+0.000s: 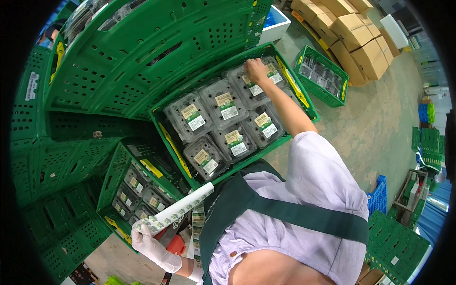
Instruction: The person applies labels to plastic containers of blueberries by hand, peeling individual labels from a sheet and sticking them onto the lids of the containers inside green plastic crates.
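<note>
Inside one green crate (260, 153), seven labelled boxes (223, 99)

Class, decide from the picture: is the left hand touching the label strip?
Touching. The head view shows the gloved left hand with its fingers on the label strip's lower end.

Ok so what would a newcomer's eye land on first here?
Probably the big green crate in the middle, filled with labelled clear boxes. Next, likely the bare right hand over the boxes at its far right, then the white-gloved left hand at lower left, gripping a white printed strip.
</note>
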A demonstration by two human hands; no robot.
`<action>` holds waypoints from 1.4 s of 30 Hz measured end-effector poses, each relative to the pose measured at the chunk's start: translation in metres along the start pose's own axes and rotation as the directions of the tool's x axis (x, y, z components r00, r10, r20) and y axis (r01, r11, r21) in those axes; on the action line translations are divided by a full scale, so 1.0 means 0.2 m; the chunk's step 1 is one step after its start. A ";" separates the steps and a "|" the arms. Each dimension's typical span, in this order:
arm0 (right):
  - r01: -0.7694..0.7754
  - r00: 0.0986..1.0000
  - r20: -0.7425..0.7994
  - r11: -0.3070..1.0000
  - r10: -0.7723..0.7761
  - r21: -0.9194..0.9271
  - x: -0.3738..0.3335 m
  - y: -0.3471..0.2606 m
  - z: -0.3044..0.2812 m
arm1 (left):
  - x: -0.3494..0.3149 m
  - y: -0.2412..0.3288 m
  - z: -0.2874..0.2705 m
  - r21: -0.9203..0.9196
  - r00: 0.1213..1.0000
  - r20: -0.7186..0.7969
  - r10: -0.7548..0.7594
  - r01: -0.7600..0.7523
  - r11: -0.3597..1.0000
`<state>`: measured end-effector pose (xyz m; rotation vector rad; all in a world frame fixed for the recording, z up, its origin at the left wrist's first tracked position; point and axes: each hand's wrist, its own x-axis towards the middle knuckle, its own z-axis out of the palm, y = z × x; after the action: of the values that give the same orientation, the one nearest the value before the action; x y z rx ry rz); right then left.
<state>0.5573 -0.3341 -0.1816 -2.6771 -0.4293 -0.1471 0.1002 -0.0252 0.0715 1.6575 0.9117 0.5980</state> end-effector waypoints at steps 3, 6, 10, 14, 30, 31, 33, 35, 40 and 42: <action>-0.065 0.998 0.010 0.984 0.064 0.168 -0.02 0.01 -0.03 | 0.00 0.00 0.00 -0.007 1.000 -0.003 0.001 -0.001 1.000; -0.259 0.966 0.106 0.870 0.237 0.420 -0.08 0.05 -0.17 | -0.01 0.00 -0.01 0.028 1.000 -0.025 0.005 -0.004 1.000; -0.186 0.981 0.091 0.958 0.170 0.218 -0.16 0.17 -0.19 | 0.00 -0.01 -0.03 0.033 0.999 0.009 -0.044 0.044 0.999; -0.222 0.972 0.122 0.950 0.199 0.220 -0.18 0.23 -0.19 | 0.01 -0.02 -0.01 0.031 0.999 0.033 -0.016 0.015 0.999; 0.000 0.994 -0.109 0.997 -0.008 -0.074 -0.23 -0.04 -0.17 | 0.00 0.03 0.13 0.069 0.987 0.041 -0.154 0.151 0.986; -0.003 0.997 -0.074 0.999 0.000 -0.047 -0.21 -0.15 -0.21 | 0.01 0.02 0.15 -0.015 0.987 0.079 -0.136 0.138 0.990; 0.110 0.987 0.052 0.880 -0.150 0.462 -0.28 -0.66 -0.30 | -0.01 -0.08 0.06 -0.046 0.972 0.076 -0.222 0.225 0.973; -0.010 0.859 0.349 0.668 -0.375 0.744 -0.40 -1.03 -0.31 | -0.02 -0.15 0.05 -0.076 0.964 0.049 -0.261 0.264 0.962; 0.225 0.435 0.257 0.380 -0.863 0.897 -0.82 -1.89 -0.49 | -0.02 -0.22 -0.02 -0.186 0.959 -0.102 -0.263 0.241 0.952; 0.279 0.403 0.235 0.363 -0.885 0.889 -0.92 -2.10 -0.46 | -0.02 -0.22 -0.10 -0.184 0.945 -0.190 -0.265 0.231 0.955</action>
<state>0.2451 -0.0610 0.0353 -1.4289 -1.4647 0.7431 0.0712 -0.0117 0.0345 1.3254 1.1779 0.6639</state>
